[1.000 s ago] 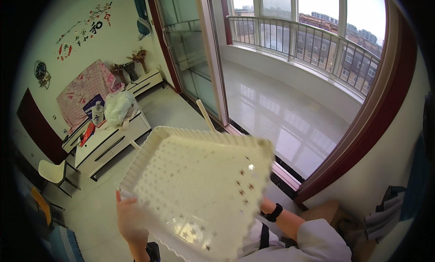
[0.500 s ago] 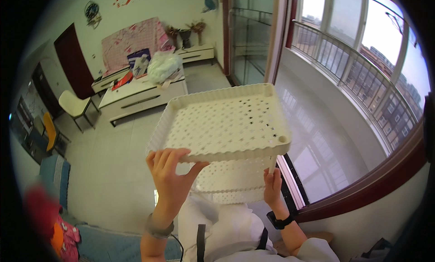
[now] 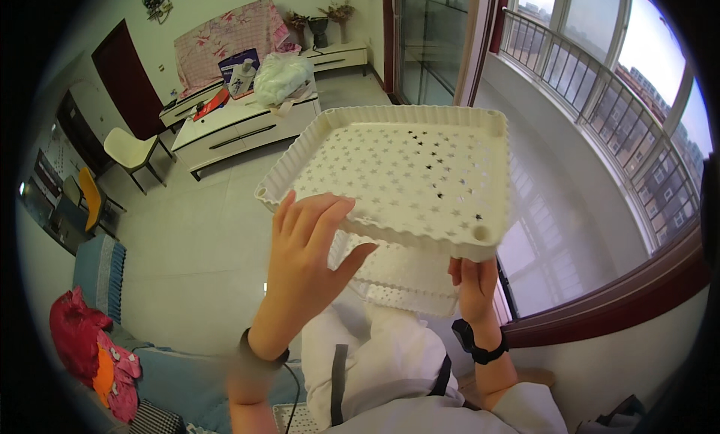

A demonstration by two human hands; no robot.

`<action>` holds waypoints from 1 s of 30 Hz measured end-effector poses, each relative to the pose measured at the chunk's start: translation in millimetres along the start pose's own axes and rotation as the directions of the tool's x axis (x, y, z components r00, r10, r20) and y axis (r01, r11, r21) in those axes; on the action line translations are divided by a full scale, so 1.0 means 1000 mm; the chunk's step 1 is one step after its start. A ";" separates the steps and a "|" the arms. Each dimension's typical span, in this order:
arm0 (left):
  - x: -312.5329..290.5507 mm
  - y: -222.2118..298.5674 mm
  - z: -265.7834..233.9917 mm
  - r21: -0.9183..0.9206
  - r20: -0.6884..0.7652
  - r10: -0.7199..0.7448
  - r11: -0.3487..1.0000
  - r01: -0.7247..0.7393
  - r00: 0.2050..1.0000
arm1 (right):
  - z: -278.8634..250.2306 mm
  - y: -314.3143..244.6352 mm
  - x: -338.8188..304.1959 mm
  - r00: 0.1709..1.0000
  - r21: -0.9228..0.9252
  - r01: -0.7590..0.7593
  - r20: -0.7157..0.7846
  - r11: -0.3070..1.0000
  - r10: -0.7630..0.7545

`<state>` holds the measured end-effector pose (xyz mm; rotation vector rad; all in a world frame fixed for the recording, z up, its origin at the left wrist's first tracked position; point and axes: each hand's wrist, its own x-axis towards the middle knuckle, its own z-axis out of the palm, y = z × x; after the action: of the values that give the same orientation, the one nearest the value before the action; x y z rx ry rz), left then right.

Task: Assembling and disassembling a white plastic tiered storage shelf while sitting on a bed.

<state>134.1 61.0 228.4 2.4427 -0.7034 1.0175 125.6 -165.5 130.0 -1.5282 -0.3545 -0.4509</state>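
Observation:
A white plastic storage rack point(image 3: 390, 168), its rectangular top tray pierced with star-shaped holes and edged by a wavy rim, stands tilted before me. My left hand point(image 3: 304, 258) curls its fingers over the near left rim, with the thumb lower and apart beneath it. Below the near right corner, my right hand point(image 3: 477, 290) is closed around the rack's support; the tray partly hides those fingers. A lower tier point(image 3: 405, 267), also white and perforated, shows under the top one, above my white-clad legs. Dark bands circle both wrists.
Ahead stands a white low table point(image 3: 247, 134) with a bulging plastic bag point(image 3: 285, 78) and boxes. A pale chair point(image 3: 129, 149) is left. Red clothing point(image 3: 79, 336) lies on the blue sofa point(image 3: 172, 374). Right are a dark red door frame point(image 3: 600, 314) and railed windows.
The rack's top tray has shifted up and to the right in view and turned somewhat. Both hands have moved with it, still on the rack. More of the sofa shows at lower left.

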 end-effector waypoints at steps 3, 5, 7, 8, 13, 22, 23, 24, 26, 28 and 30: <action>0.005 0.018 0.000 -0.042 0.028 0.004 0.999 -0.003 1.000 | 0.014 0.000 -0.004 1.000 -0.020 0.008 -0.030 1.000 -0.009; 0.010 0.018 0.003 -0.071 0.023 0.016 0.997 -0.014 1.000 | 0.024 0.003 -0.003 0.997 -0.021 0.047 -0.056 0.999 -0.048; 0.012 0.023 0.006 -0.076 0.039 0.037 0.997 -0.034 0.999 | 0.025 -0.002 -0.006 0.998 -0.029 0.002 -0.055 1.000 -0.004; 0.014 0.026 0.006 -0.135 0.022 0.085 0.988 -0.081 0.996 | 0.028 -0.006 -0.005 0.998 -0.013 -0.002 -0.063 1.000 0.001; 0.016 0.023 0.014 -0.328 0.003 0.092 0.941 -0.086 0.996 | 0.033 -0.020 -0.005 1.000 -0.070 -0.012 -0.017 0.997 0.011; 0.012 0.020 0.020 -0.594 0.007 -0.225 0.783 0.185 0.974 | 0.034 -0.023 -0.003 0.993 -0.178 0.117 0.012 0.977 -0.117; 0.012 0.019 0.019 -0.653 0.032 -0.230 0.732 0.195 0.973 | 0.033 -0.024 -0.004 0.994 -0.172 0.104 0.000 0.980 -0.106; 0.012 0.016 0.018 -0.652 0.049 -0.222 0.732 0.200 0.974 | 0.035 -0.024 -0.004 0.991 -0.191 0.130 0.004 0.973 -0.132; 0.010 0.009 0.013 -0.718 0.071 -0.308 0.644 0.263 0.949 | 0.040 -0.022 -0.002 0.989 -0.208 0.144 -0.006 0.968 -0.149; 0.011 0.007 0.011 -0.721 0.084 -0.314 0.636 0.275 0.946 | 0.042 -0.020 -0.003 0.979 -0.213 0.202 0.011 0.956 -0.204; 0.016 0.006 0.009 -0.727 0.016 -0.325 0.645 0.234 0.946 | 0.044 -0.019 -0.001 0.980 -0.194 0.195 0.007 0.961 -0.198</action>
<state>145.0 46.9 235.1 1.6966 -0.5200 0.5820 118.1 -121.6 146.4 -1.6860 -0.4660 -0.6668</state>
